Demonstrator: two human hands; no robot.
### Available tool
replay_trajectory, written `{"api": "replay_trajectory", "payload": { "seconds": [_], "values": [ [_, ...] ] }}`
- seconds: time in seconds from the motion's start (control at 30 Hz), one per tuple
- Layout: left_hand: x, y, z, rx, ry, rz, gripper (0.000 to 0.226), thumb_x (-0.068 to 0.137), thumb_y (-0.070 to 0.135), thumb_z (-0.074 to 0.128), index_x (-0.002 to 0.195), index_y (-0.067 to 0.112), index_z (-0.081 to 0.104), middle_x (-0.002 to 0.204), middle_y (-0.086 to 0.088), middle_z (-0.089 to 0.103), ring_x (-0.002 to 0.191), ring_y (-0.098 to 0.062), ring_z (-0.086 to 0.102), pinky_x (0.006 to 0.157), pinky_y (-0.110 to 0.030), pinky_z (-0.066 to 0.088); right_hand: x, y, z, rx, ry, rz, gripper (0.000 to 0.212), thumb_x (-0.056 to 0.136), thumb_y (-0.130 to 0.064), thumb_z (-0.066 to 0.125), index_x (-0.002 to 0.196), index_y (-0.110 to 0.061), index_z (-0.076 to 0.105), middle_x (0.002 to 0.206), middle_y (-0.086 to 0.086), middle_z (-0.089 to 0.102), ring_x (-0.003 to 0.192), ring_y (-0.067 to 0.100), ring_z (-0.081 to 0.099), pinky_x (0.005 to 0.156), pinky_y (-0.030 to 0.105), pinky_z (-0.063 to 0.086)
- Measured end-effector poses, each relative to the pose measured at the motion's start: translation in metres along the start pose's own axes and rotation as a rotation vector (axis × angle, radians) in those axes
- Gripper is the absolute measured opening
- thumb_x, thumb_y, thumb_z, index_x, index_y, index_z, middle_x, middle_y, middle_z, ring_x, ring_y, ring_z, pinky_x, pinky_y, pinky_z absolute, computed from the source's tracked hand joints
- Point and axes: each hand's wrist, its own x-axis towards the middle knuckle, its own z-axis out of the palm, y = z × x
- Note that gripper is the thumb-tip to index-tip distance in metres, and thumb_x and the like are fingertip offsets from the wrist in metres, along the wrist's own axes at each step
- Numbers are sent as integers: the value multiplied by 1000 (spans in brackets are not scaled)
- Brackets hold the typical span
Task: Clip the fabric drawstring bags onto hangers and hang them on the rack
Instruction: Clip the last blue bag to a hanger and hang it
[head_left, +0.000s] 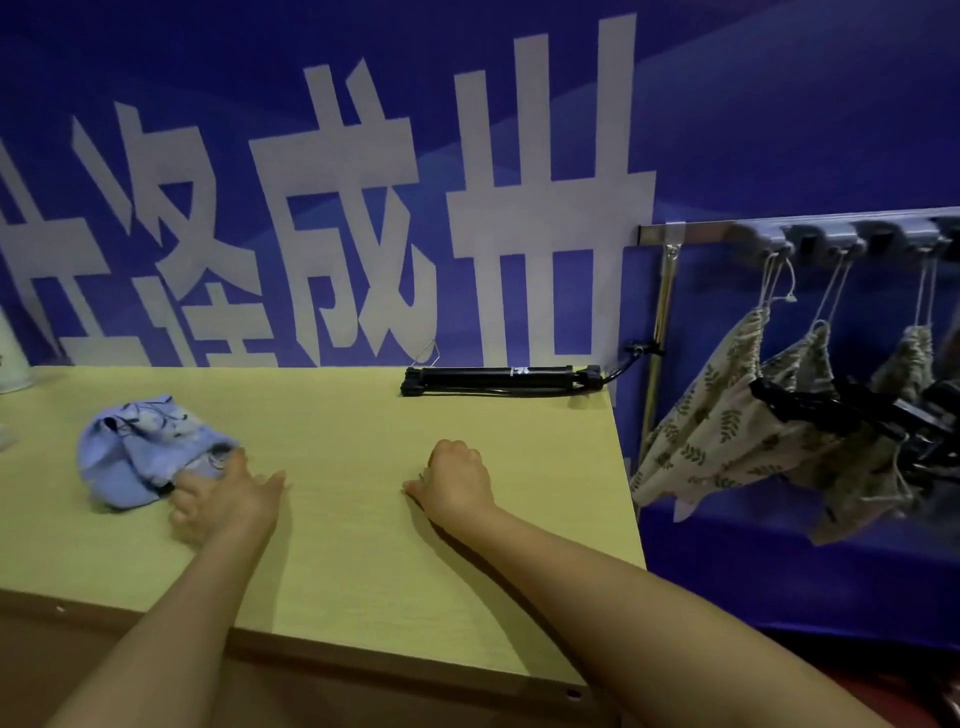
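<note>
A crumpled pile of light blue fabric drawstring bags (130, 457) lies on the left of the yellow table (337, 426). My left hand (223, 499), blurred, rests with spread fingers against the pile's right edge. My right hand (457, 478) sits on the table's middle, fingers curled into a fist, with nothing visible in it. A stack of black clip hangers (498, 379) lies at the table's back edge. On the metal rack (779, 234) at the right hang several beige leaf-print bags (727, 421) with black hangers (810, 405) clipped to them.
A blue wall banner with large white characters stands right behind the table. The table's right edge ends just short of the rack's upright pole (660, 322). A pale object (13, 358) sits at the far left edge.
</note>
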Motion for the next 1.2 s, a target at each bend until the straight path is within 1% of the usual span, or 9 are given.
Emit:
{"api": "replay_trajectory", "payload": {
  "seconds": [0.07, 0.2, 0.3, 0.6, 0.73, 0.9, 1.03, 1.13, 1.2],
  "values": [
    [12, -7, 1, -27, -79, -45, 62, 84, 54, 56, 139, 30, 39, 147, -28, 15, 135, -41, 22, 112, -48, 18, 4, -2, 5, -23, 32, 1, 44, 89, -36, 61, 120, -6, 52, 124, 13, 52, 117, 30, 46, 96, 38, 40],
    [42, -8, 0, -24, -250, 6, 67, 87, 59, 44, 146, 36, 23, 156, -20, 9, 142, -39, 8, 114, -50, 12, 11, -3, 7, -66, 52, -8, 36, 95, -30, 53, 119, -4, 55, 125, 14, 50, 117, 30, 45, 97, 38, 39],
    [58, -13, 3, 29, -310, 27, 68, 89, 61, 38, 148, 36, 18, 158, -13, 11, 142, -39, 9, 114, -50, 12, 13, -4, 12, -103, 56, -14, 34, 98, -27, 48, 120, -2, 55, 125, 15, 50, 117, 31, 45, 97, 39, 39],
    [40, -6, 8, 13, -207, -18, 60, 93, 57, 32, 147, 35, 22, 156, -14, 14, 140, -34, 19, 113, -43, 17, 14, -4, 18, -195, 74, -45, 31, 100, -20, 42, 121, -1, 54, 125, 14, 48, 115, 29, 45, 98, 37, 39],
    [42, -3, 9, 47, -178, -50, 62, 94, 53, 33, 146, 19, 28, 155, -14, 16, 140, -31, 18, 114, -40, 16, 14, -3, 20, -237, 73, -57, 31, 100, -20, 41, 120, -1, 55, 125, 14, 48, 115, 29, 44, 99, 37, 40],
    [41, -3, 14, 111, -77, 5, 47, 96, 40, 44, 129, 8, 51, 143, -18, 36, 131, -34, 33, 107, -40, 27, 16, -3, 21, -273, 94, -72, 32, 100, -22, 40, 122, -2, 53, 124, 13, 49, 115, 28, 45, 97, 36, 40],
    [41, 0, 14, 119, -60, 154, 28, 95, 24, 51, 110, 4, 64, 120, -20, 59, 113, -38, 52, 89, -40, 46, 15, -3, 21, -267, 92, -74, 34, 101, -24, 40, 123, -2, 53, 124, 14, 48, 115, 28, 44, 97, 36, 39],
    [29, 11, 16, -21, -124, 326, 19, 93, 18, 52, 89, 4, 64, 105, -23, 65, 101, -38, 58, 82, -38, 47, 16, -4, 19, -185, 82, -39, 28, 99, -15, 40, 121, -2, 53, 124, 14, 49, 115, 29, 45, 97, 36, 40],
    [12, 24, 18, -146, -216, 445, 16, 90, 16, 55, 74, 13, 56, 97, -22, 67, 95, -36, 59, 79, -36, 45, 17, -4, 15, -62, 92, 9, 26, 96, -5, 42, 119, -3, 54, 124, 14, 50, 113, 29, 48, 95, 36, 42]
  ]
}}
